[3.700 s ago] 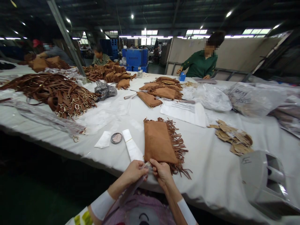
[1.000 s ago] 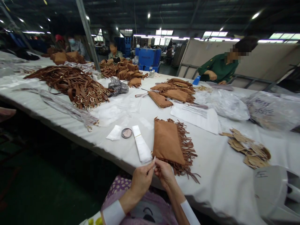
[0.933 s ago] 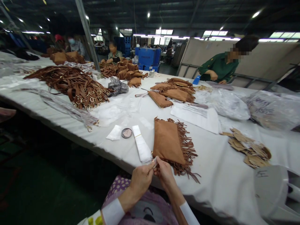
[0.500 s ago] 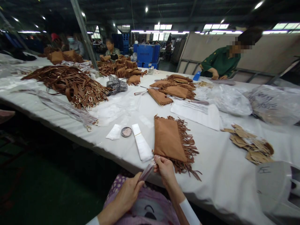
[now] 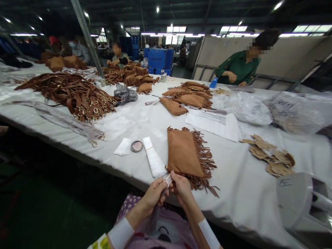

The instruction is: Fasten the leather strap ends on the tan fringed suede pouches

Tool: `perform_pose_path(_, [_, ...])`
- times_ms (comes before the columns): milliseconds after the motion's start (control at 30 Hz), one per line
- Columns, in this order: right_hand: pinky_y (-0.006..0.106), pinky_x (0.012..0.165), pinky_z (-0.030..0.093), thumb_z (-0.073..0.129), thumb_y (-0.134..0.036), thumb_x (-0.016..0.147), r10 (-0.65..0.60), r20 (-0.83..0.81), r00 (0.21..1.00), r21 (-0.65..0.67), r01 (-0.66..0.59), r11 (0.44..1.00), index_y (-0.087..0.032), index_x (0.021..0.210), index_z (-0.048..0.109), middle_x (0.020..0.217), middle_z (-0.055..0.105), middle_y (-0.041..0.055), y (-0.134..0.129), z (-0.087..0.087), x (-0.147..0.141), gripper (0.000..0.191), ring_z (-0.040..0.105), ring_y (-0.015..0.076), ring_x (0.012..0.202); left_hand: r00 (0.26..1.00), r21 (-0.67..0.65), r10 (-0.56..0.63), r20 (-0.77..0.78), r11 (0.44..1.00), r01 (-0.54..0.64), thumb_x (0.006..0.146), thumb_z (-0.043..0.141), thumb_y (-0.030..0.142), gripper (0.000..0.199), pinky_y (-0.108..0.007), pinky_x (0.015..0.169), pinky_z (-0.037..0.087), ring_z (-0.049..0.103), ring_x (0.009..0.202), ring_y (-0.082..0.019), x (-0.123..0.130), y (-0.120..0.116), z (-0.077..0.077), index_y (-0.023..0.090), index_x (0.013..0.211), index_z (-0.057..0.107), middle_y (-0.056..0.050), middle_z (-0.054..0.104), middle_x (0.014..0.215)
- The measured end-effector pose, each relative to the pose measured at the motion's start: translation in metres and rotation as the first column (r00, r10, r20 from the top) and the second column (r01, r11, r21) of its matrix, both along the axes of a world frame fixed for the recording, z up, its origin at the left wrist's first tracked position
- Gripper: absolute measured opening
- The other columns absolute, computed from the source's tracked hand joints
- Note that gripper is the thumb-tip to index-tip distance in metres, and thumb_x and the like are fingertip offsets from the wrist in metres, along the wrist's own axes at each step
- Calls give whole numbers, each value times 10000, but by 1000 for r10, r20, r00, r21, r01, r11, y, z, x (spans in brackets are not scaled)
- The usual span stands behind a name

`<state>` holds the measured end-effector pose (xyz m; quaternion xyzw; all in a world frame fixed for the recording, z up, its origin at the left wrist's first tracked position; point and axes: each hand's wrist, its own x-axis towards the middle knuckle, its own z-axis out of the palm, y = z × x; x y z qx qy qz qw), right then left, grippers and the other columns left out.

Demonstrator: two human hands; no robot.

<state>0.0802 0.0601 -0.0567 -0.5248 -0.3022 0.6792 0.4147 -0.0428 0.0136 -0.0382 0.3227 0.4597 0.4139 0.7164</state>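
My left hand (image 5: 153,196) is closed around the upper end of a plastic-wrapped strap (image 5: 153,218), which hangs down over my lap. A pale loop (image 5: 168,179) stands up at the strap's end; whether it is metal or cord I cannot make out. My right hand (image 5: 182,186) pinches this loop close beside my left fingers. Just beyond my hands, a brown fringed bag (image 5: 184,152) lies flat on the table, apart from the strap. Left of it lies a banded stack of white plastic strips (image 5: 153,157).
A small round tin (image 5: 137,146) sits near the strips. Brown straps with metal clasps (image 5: 75,95) are heaped at left, more fringed bags (image 5: 192,98) farther back. Cardboard tags (image 5: 272,155) and a grey-white machine (image 5: 298,200) are at right. A co-worker in green (image 5: 237,67) stands across the table (image 5: 233,193).
My left hand has slid up the wrapped strap to its looped end, close to my right hand. The strap now hangs lower, and the view has shifted slightly.
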Motion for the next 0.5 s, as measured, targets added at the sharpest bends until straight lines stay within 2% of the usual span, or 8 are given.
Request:
perform_pose_path(133, [182,326,233,685,-634,613,51,41,998,10,-52,999,-161,570,549,381,481,-41,0,-2,-3,494,351,61,311,991,-25,21,-131,999,-25,753,543,480,311,-172,329,172,291,307,-17,1,2,2,172,768,501,88,456,526])
perform_pose_path(233, [195,334,239,621,-662,663,83,175,981,51,-93,994,-167,589,561,411,518,-24,-6,7,6,504,374,75,317,968,-22,43,-249,998,-50,727,540,522,346,-179,328,132,243,301,-16,4,2,1,185,698,466,102,406,474])
perform_pose_path(300, [215,372,304,591,-661,691,-9,346,938,155,-47,987,-169,601,587,464,556,-5,-12,19,29,501,438,102,374,956,-7,37,-293,999,-41,712,545,557,382,-178,339,133,233,315,-16,3,-1,-2,188,675,454,104,392,470])
perform_pose_path(333, [228,411,343,574,-655,710,-115,454,884,232,8,973,-171,595,595,487,569,5,-16,26,46,498,473,120,419,951,-8,33,-306,999,-37,709,540,579,401,-178,343,128,229,320,-18,2,-4,-5,188,679,458,105,386,476])
perform_pose_path(367, [243,460,378,554,-643,735,-251,557,792,318,77,945,-173,585,600,510,581,16,-20,35,68,495,502,139,469,951,-22,11,-310,1000,-19,709,532,607,424,-178,344,133,229,323,-21,0,-6,-8,189,692,466,105,385,484])
perform_pose_path(400, [258,519,406,530,-625,762,-402,634,661,408,155,900,-175,583,606,538,596,29,-26,43,94,490,531,160,526,948,-32,-6,-317,999,-4,698,541,630,447,-176,349,135,233,329,-24,-2,-7,-13,189,693,466,107,380,488])
perform_pose_path(467, [292,649,441,475,-582,812,-658,680,325,586,300,753,-170,653,642,658,650,69,-42,62,153,472,579,206,662,941,-56,-56,-332,998,40,678,564,658,476,-177,350,154,248,336,-35,-7,-8,-23,194,669,456,111,339,473])
perform_pose_path(500, [311,723,448,456,-556,825,-745,649,155,668,354,655,-159,756,670,772,677,99,-51,71,185,456,598,232,762,938,-58,-58,-341,997,41,678,564,665,484,-176,352,160,249,340,-37,-9,-8,-28,194,664,456,110,329,471])
